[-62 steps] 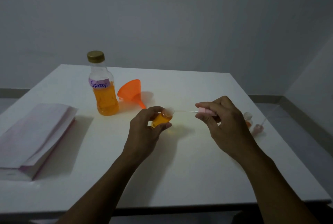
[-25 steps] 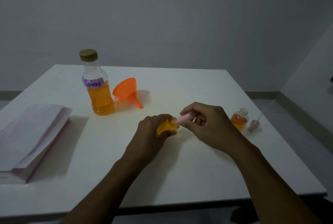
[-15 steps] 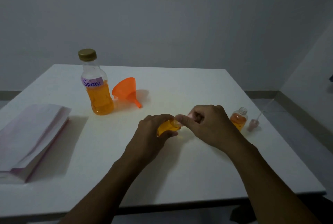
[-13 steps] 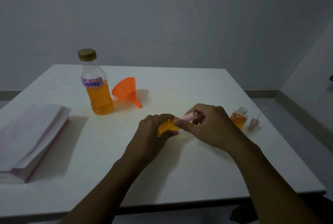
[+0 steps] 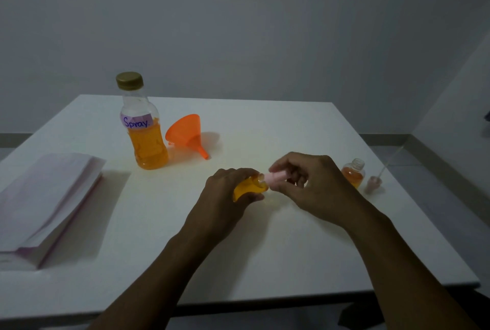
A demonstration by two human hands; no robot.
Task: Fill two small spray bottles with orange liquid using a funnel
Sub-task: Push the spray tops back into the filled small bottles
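Note:
My left hand [image 5: 225,191] grips a small spray bottle [image 5: 248,187] full of orange liquid, tilted on its side above the white table [image 5: 265,250]. My right hand [image 5: 310,183] pinches the pink spray cap [image 5: 275,178] at that bottle's neck. A second small bottle [image 5: 352,173], uncapped and about half full of orange liquid, stands at the right. Its pink spray head [image 5: 374,182] with a thin dip tube lies beside it. The large bottle labelled "Spray" [image 5: 144,128], gold-capped and half full, stands at the back left. The orange funnel [image 5: 187,134] lies on its side next to it.
A thick stack of white and pink paper [image 5: 45,205] lies along the table's left edge. A grey wall rises behind the table, and floor shows past the right edge near the second small bottle.
My right hand brought the pink cap with its dip tube from the right into the bottle held by my left hand. In the last half second its fingers shifted around the cap.

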